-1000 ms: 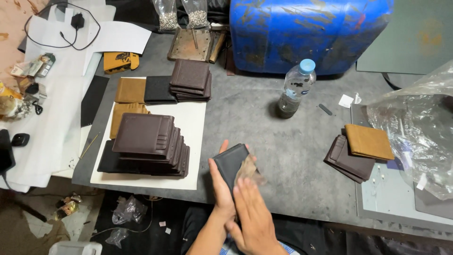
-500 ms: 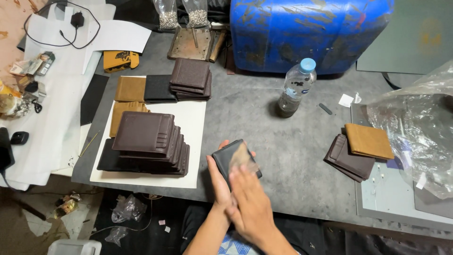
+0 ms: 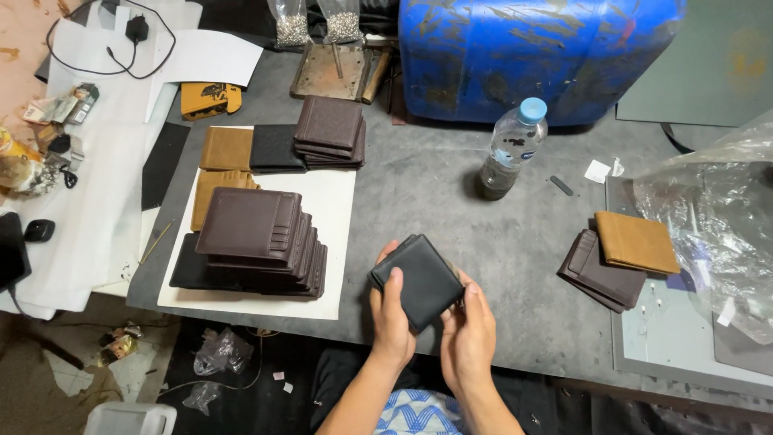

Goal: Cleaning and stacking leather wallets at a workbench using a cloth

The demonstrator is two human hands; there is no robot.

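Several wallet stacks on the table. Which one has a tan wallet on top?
The small stack at the right: a tan wallet lies over its dark brown ones. The big front-left stack and rear stack are brown-topped.

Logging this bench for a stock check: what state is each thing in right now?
Black wallet: folded shut, held in both hands.
Left hand: gripping its left edge.
Right hand: under its right corner.
Water bottle: upright, capped.
Dark brown stack: piled, untouched.
Tan wallet: closed, atop brown ones.

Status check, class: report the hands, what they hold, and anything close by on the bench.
Left hand and right hand both gripping the black wallet, lifted over the grey table. Stack of brown wallets to the left, apart. Water bottle beyond, not touching.
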